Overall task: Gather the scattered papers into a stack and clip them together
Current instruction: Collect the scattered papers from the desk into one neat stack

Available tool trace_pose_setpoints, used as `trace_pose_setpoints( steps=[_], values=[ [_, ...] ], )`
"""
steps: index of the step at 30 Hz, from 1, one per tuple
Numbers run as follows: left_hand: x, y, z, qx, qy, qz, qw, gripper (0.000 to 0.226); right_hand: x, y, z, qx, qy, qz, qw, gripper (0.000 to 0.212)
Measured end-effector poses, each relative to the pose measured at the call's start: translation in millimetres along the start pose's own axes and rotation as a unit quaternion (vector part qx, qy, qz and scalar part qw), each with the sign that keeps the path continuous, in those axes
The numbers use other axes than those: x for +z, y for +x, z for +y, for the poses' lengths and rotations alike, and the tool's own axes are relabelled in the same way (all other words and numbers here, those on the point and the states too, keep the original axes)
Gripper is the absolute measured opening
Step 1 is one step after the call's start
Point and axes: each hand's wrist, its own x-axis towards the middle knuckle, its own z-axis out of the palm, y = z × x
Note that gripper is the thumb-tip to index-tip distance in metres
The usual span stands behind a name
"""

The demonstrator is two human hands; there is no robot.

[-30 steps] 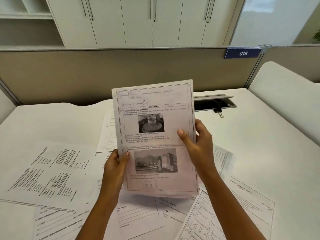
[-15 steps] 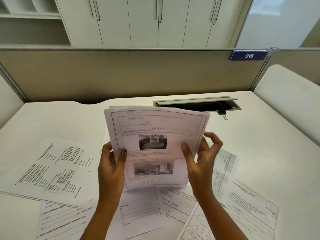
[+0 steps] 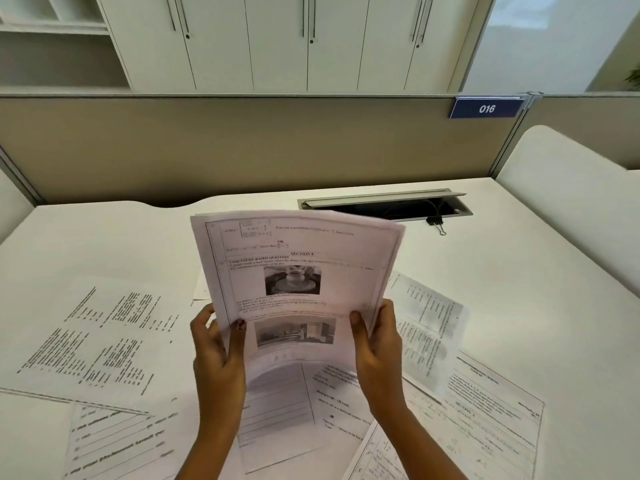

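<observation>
1. White cabinet doors (image 3: 277, 43) with slim vertical handles behind a beige fabric partition (image 3: 225, 143), blue "016" plate (image 3: 486, 108) at its right.
2. Broad white counter (image 3: 519, 271), strewn with loose printed sheets (image 3: 100, 337); open grey cable hatch (image 3: 384, 204) at the back.
3. Bowed sheaf of printed papers (image 3: 298, 271) above the counter, pinched by left hand (image 3: 216, 355) and right hand (image 3: 377, 348).
4. Small black binder clip (image 3: 437, 224) just beside the hatch.
</observation>
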Motion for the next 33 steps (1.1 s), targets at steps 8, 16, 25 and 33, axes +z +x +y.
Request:
trace_pose_setpoints(
  steps=[8,16,25,33],
  values=[
    [-16,2,-8,0.033,0.116,-0.032,0.992,0.037,-17,17,20,-0.021,-0.129,0.020,0.991,0.019],
    [-24,11,-21,-0.065,0.062,0.016,0.996,0.026,-84,90,59,0.091,-0.346,0.084,0.930,0.036],
    [-23,2,-37,-0.190,-0.037,0.004,0.981,0.017,-118,125,85,0.256,-0.598,-0.043,0.758,0.091],
    [-23,-1,-40,-0.232,-0.088,0.004,0.969,0.030,-118,129,80,0.266,-0.575,-0.039,0.772,0.092]
  ],
)
